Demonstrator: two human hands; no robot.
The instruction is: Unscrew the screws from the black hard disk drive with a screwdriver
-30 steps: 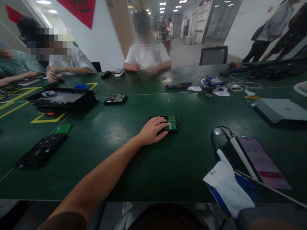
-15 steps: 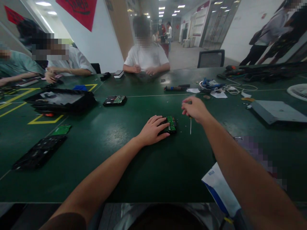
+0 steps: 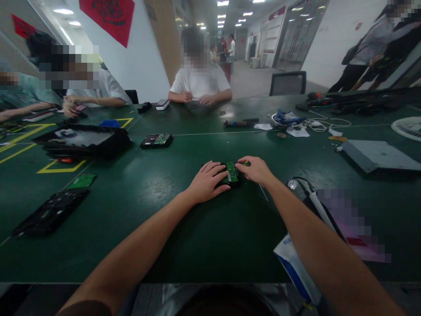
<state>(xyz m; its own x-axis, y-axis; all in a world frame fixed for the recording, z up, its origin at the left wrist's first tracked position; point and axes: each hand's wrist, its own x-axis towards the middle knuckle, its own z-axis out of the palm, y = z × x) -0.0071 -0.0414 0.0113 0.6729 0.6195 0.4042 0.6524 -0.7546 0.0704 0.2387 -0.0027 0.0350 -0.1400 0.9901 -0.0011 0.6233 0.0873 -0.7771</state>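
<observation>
A hard drive (image 3: 232,174) with its green circuit board facing up lies on the table in front of me. My left hand (image 3: 208,180) spans its left part, fingers spread over the top and thumb along the near edge, holding it down. At the drive's right edge is my right hand (image 3: 255,170), fingers closed around a screwdriver (image 3: 263,193). The screwdriver's thin shaft slants out below the hand, pointing toward me and away from the drive. Most of its handle is hidden in the fingers, whose tips are at the board's right end.
Another hard drive (image 3: 156,140) lies farther back. On the left are a black tray (image 3: 82,142), a loose green board (image 3: 82,181) and a black casing (image 3: 51,213). A flat metal box (image 3: 381,156), cables (image 3: 289,118) and a white-blue packet (image 3: 294,263) lie right. People sit across the table (image 3: 184,245).
My right hand has moved left and down with the screwdriver, up to the drive's right edge. The shaft has gone from upright to slanted. My left hand stays on the drive.
</observation>
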